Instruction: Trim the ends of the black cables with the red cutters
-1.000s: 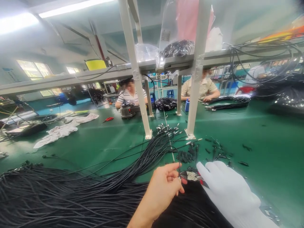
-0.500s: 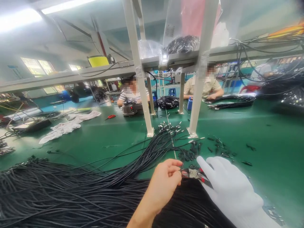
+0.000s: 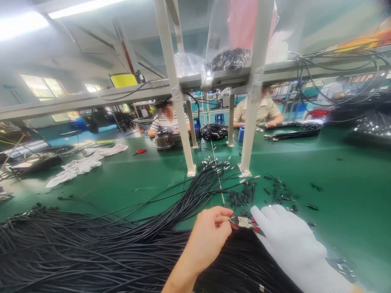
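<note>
My bare left hand [image 3: 210,230] pinches a black cable [image 3: 233,209] near its end. In a white glove, my right hand [image 3: 282,232] is closed round the red and black handles of cutting pliers [image 3: 244,222]. The pliers' jaws point left and meet the cable right at my left fingertips. A large heap of black cables [image 3: 100,252] spreads under and left of my hands. Small black cut pieces [image 3: 240,198] lie just beyond the pliers. From the heap, a bundle of cables [image 3: 195,191] runs away to silver-tipped ends.
White shelf posts [image 3: 251,134] stand on the green table [image 3: 152,171]. A white cloth [image 3: 82,165], red-handled scissors [image 3: 141,151] and a grey machine [image 3: 165,140] lie farther back. Two people sit across the table, one beside a looped cable bundle [image 3: 293,131].
The view has shifted slightly. The pliers' handles look closer together, and their jaws sit nearer my left fingertips. My left hand keeps its pinch.
</note>
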`<move>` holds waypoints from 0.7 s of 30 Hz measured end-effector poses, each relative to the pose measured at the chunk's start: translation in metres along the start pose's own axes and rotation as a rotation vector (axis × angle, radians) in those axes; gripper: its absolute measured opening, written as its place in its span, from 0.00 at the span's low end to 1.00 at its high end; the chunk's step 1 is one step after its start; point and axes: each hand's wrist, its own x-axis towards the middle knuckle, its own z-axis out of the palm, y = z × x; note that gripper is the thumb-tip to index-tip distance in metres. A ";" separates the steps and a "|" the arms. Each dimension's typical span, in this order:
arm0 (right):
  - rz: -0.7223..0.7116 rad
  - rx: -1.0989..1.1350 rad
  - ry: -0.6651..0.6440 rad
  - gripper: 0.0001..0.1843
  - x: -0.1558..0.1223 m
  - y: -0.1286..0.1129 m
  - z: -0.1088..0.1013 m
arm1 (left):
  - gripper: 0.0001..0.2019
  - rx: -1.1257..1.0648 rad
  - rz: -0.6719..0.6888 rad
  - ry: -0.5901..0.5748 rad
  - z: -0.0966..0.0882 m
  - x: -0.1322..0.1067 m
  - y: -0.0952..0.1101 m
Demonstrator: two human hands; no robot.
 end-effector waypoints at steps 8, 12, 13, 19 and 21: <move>0.146 0.379 -0.345 0.05 -0.002 -0.001 -0.004 | 0.16 0.009 0.075 -0.061 -0.007 0.002 -0.002; 0.284 0.476 -0.572 0.11 0.012 -0.002 -0.013 | 0.16 -0.060 0.076 -0.086 -0.011 0.004 -0.001; 0.317 0.495 -0.635 0.13 0.016 -0.002 -0.015 | 0.16 -0.093 0.076 -0.090 -0.012 0.004 -0.001; 0.619 0.787 -0.736 0.20 0.038 0.009 -0.020 | 0.17 -0.299 0.078 -0.076 -0.017 0.010 -0.003; 0.713 0.920 -0.700 0.25 0.043 0.014 -0.016 | 0.16 -0.327 0.064 -0.041 -0.017 0.011 -0.006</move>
